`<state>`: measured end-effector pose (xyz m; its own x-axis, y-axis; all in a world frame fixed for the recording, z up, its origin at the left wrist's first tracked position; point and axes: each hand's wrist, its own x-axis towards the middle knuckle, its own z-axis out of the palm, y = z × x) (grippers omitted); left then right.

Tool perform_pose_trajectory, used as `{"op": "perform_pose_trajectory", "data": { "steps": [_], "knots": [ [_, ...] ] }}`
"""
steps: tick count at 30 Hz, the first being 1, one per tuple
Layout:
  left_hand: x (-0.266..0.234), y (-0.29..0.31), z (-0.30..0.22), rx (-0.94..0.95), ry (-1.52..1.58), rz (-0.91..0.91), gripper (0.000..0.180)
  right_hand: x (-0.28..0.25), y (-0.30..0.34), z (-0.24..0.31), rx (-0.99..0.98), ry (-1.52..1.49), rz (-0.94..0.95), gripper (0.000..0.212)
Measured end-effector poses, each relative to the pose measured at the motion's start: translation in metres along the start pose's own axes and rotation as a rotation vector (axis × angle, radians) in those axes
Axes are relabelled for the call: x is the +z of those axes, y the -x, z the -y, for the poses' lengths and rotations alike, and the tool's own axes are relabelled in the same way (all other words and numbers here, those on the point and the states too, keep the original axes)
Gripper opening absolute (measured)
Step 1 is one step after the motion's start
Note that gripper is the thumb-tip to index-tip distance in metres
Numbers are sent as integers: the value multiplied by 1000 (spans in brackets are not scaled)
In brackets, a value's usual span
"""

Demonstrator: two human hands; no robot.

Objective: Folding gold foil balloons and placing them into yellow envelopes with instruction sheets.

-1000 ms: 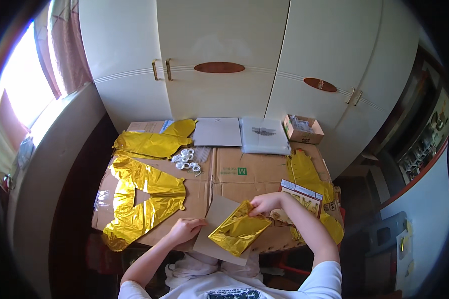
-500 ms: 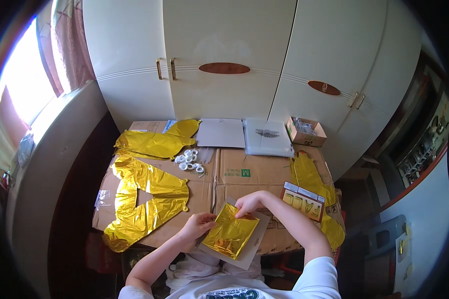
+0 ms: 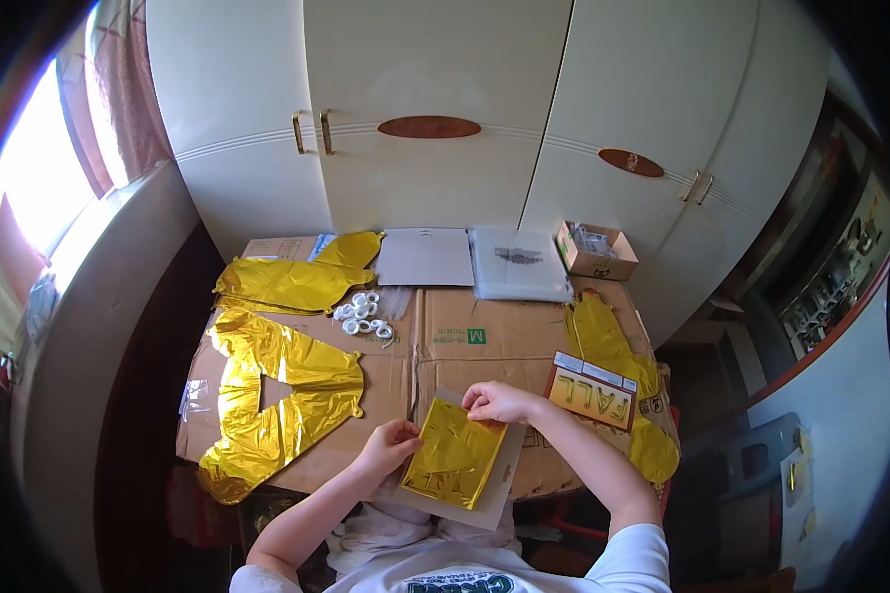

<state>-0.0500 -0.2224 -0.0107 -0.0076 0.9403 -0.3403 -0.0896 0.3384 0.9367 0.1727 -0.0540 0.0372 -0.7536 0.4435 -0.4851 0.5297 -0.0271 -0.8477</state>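
Clearly, the folded gold foil (image 3: pixel 453 463) lies on grey card (image 3: pixel 499 475), long axis roughly fore-and-aft; the right hand (image 3: pixel 499 402) pinches its far edge, the loosely curled left hand (image 3: pixel 391 445) meets its left side (grip unclear).

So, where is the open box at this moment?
In the head view, the open box stands at the table's far edge, on the right, in front of the cupboard and right of the clear bags.

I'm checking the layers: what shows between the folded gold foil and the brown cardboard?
In the head view, a grey card shows beneath the folded gold foil, its edge sticking out rightward.
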Motion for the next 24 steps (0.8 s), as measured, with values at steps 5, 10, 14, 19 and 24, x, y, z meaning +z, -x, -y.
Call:
{"op": "perform_pose_trajectory", "data": {
  "steps": [5, 10, 14, 19, 24],
  "knots": [
    [10, 2, -3, -171, 286, 93, 28, 3, -3, -19, -79, -45, -25, 23],
    [19, 13, -11, -136, 252, 141, 30, 17, 6, -11, -132, 156, -155, 20],
    [23, 22, 4, 49, 93, 36, 36, 31, 14, -2, -233, 338, -280, 19],
    [34, 39, -19, 296, -580, -250, 45, 33, 3, -19, -287, 327, -337, 19],
    [33, 48, -27, 755, -1130, -178, 59, 29, -9, -15, -269, 377, -326, 18]
  ]
}}
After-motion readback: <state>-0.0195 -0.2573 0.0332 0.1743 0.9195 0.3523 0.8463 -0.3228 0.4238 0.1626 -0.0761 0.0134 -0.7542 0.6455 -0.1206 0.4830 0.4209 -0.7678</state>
